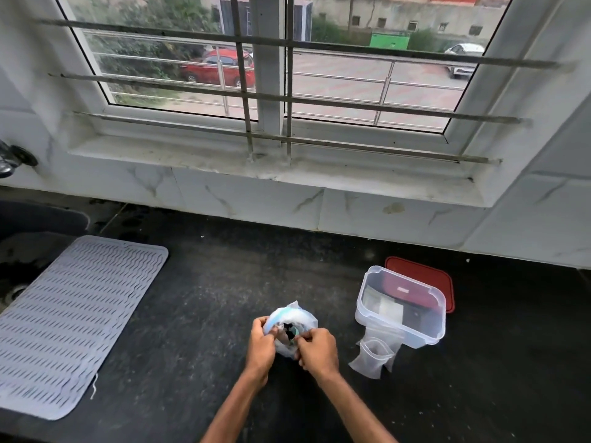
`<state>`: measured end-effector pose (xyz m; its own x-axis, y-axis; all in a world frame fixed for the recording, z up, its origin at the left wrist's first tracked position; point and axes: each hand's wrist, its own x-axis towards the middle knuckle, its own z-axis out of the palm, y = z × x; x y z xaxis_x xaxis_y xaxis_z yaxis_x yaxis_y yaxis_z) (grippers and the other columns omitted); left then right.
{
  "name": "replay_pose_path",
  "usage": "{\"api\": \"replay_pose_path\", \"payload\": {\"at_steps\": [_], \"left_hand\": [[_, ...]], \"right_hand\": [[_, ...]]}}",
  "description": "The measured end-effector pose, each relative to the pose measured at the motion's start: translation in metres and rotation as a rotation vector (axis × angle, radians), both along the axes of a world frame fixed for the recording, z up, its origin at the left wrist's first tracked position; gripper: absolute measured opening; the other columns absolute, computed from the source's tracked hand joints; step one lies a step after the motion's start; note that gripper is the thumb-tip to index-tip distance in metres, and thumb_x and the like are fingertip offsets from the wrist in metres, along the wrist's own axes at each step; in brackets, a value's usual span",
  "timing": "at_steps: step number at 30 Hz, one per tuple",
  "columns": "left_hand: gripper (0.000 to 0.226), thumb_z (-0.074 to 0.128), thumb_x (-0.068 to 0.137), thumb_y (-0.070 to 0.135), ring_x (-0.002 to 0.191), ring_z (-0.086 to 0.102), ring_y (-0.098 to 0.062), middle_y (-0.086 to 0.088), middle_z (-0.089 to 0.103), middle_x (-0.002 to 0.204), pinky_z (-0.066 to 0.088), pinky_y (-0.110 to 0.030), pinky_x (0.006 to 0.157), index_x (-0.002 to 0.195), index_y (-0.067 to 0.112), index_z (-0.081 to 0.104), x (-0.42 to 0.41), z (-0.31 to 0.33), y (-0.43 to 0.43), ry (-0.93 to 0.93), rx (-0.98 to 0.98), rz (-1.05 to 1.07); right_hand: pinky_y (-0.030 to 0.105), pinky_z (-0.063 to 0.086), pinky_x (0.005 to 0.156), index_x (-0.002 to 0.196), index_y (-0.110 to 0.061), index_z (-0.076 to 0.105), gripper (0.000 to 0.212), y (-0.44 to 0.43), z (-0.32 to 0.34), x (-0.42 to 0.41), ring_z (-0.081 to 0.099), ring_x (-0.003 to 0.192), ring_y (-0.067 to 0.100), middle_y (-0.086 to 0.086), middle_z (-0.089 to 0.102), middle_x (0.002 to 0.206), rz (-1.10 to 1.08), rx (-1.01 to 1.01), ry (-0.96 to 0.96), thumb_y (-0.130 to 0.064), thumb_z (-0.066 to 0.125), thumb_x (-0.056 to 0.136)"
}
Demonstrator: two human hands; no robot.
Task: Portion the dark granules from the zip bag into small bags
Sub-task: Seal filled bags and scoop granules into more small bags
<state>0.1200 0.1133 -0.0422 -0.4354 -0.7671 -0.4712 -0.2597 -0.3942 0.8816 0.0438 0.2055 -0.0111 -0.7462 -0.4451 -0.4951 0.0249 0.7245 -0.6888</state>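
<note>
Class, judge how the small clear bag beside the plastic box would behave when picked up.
Probably floppy: the small bag is thin, creased, see-through film. Likely very light, as it looks empty. Beside the box, a nudge would probably slide or topple it.

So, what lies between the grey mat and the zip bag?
Nothing; the head view shows only bare black counter between the mat and the zip bag.
</note>
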Motion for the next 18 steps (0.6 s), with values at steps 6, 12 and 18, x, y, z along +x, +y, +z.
{"api": "replay_pose_path", "payload": {"at_steps": [6,12,18], "left_hand": [[0.010,0.054,0.093,0.001,0.081,0.063,-0.025,-0.019,0.068,0.092,0.053,-0.038,0.074,0.100,0.003,0.061,0.000,0.001,-0.001,-0.012,0.151,-0.145],[0.008,0.054,0.092,0.000,0.076,0.064,-0.031,-0.021,0.067,0.089,0.054,-0.037,0.063,0.101,0.001,0.054,-0.003,0.000,-0.006,-0.031,0.163,0.096],[0.016,0.054,0.086,0.000,0.082,0.063,-0.028,-0.015,0.066,0.094,0.046,-0.031,0.060,0.100,0.006,0.055,-0.006,0.004,0.005,-0.261,-0.008,0.239]], "right_hand": [[0.024,0.038,0.039,0.079,-0.005,0.074,0.017,0.011,-0.002,-0.004,0.047,0.036,0.009,0.006,0.061,0.052,-0.170,-0.125,-0.201,-0.009,0.063,0.091],[0.025,0.049,0.043,0.073,-0.010,0.072,0.022,0.017,0.006,-0.003,0.057,0.040,0.010,0.004,0.068,0.054,0.016,-0.129,-0.023,-0.016,0.063,0.093],[0.033,0.059,0.061,0.083,-0.020,0.072,0.020,0.023,0.015,-0.001,0.070,0.058,0.013,-0.003,0.072,0.066,0.155,-0.031,0.299,-0.036,0.061,0.087]]}}
